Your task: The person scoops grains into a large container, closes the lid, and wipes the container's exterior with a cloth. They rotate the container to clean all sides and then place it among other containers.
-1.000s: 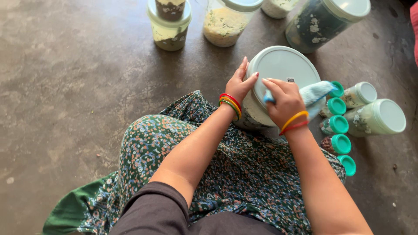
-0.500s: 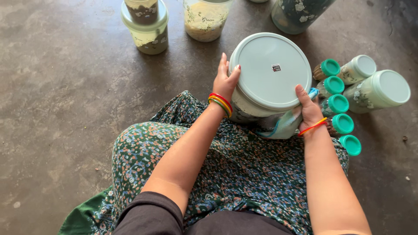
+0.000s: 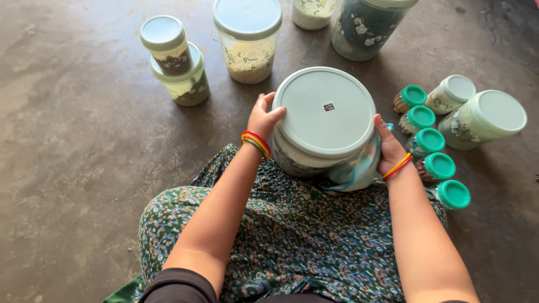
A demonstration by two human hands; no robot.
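While you sit on the floor with a flowered skirt (image 3: 292, 241) spread over your legs, you hold a big round jar (image 3: 323, 132) upright at your lap's front edge. Your left hand (image 3: 264, 118) is curled against its left side, thumb hooked over the rim of the pale green lid (image 3: 324, 109). Your right hand (image 3: 389, 147) presses the right side through a blue-green cloth (image 3: 353, 171), so both hands are closed on the jar.

The jar looks like smooth, stiff plastic, wide and probably weighty if full. Its walls may be slippery, so a hand low on each side is likely safer than lifting by the lid, which could pop off.

To your right stand five small green-capped bottles (image 3: 429, 140) and two pale-lidded jars (image 3: 483, 119). Ahead are more lidded jars (image 3: 247, 39), two of them stacked (image 3: 174, 62).

The floor (image 3: 73, 146) is bare grey concrete, mottled and sunlit. No walls or furniture show.
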